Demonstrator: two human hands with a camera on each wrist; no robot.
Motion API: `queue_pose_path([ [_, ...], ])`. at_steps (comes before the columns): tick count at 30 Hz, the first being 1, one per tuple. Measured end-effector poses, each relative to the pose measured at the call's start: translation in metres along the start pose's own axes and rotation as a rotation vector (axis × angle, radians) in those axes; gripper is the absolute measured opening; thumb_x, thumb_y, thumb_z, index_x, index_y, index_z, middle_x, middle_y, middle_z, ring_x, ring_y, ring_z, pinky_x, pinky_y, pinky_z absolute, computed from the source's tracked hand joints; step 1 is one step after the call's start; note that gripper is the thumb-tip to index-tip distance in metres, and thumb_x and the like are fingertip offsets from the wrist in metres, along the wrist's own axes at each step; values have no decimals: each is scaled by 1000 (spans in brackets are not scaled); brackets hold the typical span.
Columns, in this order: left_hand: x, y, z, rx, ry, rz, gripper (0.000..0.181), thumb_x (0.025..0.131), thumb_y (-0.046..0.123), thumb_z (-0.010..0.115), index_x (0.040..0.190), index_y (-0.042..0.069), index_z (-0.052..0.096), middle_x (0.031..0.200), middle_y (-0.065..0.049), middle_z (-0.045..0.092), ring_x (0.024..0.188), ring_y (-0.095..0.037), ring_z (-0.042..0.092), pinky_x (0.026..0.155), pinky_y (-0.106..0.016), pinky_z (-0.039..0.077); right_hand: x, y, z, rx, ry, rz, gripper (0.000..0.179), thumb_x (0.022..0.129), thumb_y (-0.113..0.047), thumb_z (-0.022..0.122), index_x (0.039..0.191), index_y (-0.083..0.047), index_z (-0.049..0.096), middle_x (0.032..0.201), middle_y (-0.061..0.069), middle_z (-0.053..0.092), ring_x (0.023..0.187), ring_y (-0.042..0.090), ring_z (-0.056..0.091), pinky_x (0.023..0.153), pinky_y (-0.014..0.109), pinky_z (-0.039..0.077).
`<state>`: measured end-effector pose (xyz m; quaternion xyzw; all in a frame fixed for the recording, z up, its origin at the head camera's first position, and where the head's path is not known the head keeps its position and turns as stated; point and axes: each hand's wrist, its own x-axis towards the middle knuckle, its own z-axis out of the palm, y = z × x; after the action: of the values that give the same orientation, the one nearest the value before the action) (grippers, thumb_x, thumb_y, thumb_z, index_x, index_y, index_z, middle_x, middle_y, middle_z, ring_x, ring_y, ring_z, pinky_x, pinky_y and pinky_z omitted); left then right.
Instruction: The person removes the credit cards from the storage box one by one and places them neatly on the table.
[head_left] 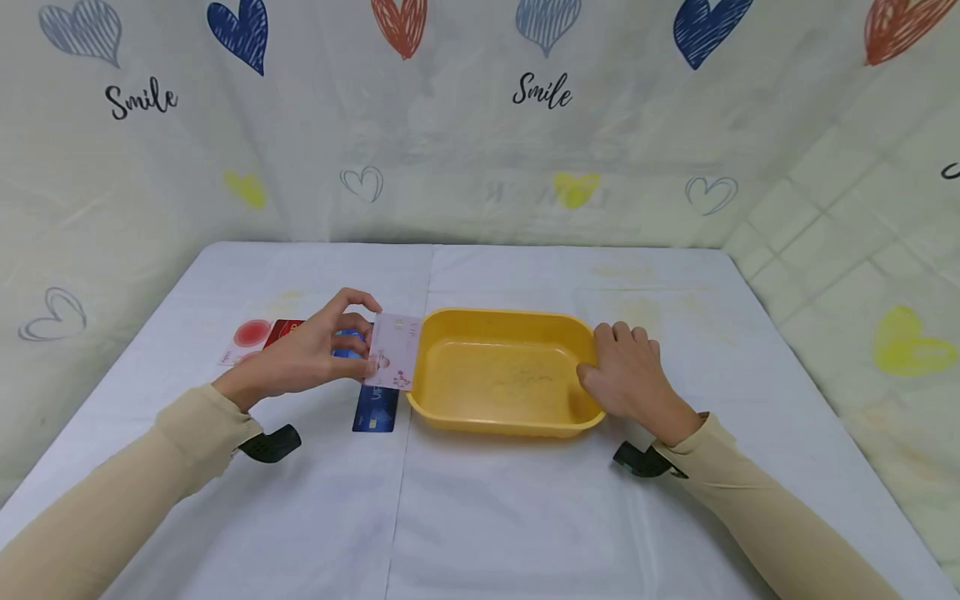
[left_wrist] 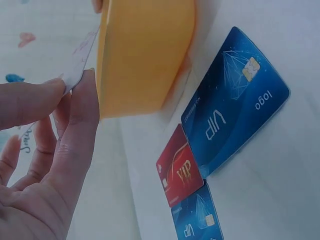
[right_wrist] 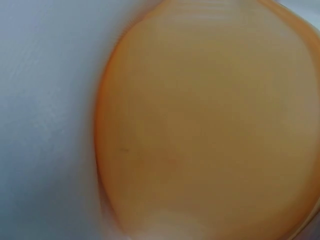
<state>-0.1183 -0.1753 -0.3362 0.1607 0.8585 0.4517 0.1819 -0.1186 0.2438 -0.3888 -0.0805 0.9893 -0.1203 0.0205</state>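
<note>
Between thumb and fingers, my left hand pinches a pale pink card by its edge. The card is held up at the left rim of a yellow plastic tray, overlapping that rim in the head view. My right hand grips the tray's right end, its thumb over the rim. In the right wrist view the tray fills most of the picture and the hand is out of sight. Just below the held card lies a blue VIP card, partly covered by it in the head view.
Left of the tray, partly behind my left hand, lie a red VIP card, another blue VIP card and a pale card with a red circle. A white cloth covers the table. A heart-patterned curtain hangs behind.
</note>
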Motion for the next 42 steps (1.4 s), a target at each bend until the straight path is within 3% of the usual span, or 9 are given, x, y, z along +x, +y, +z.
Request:
queue_pose_path([
  [25,-21,-47,-8,6,59,-115,76,92,22,78,148,21,28,131,-14,57,120,-28,67,94,-42,63,3,-2,1,8,-3,-7,28,94,-24,43,105,1,50,94,17,46,88,35,37,73,41,24],
  [32,-26,-60,-10,31,54,-115,78,91,26,79,150,20,28,133,-14,57,124,-31,66,96,-45,62,2,-3,1,0,-9,3,32,94,-25,43,108,3,50,95,18,46,88,35,37,73,41,24],
  [42,-34,-74,-12,55,43,-192,83,90,33,80,153,18,28,136,-14,58,125,-30,67,101,-46,59,2,-3,1,-8,-14,3,34,95,-26,44,112,4,50,98,18,47,90,36,37,74,41,25],
])
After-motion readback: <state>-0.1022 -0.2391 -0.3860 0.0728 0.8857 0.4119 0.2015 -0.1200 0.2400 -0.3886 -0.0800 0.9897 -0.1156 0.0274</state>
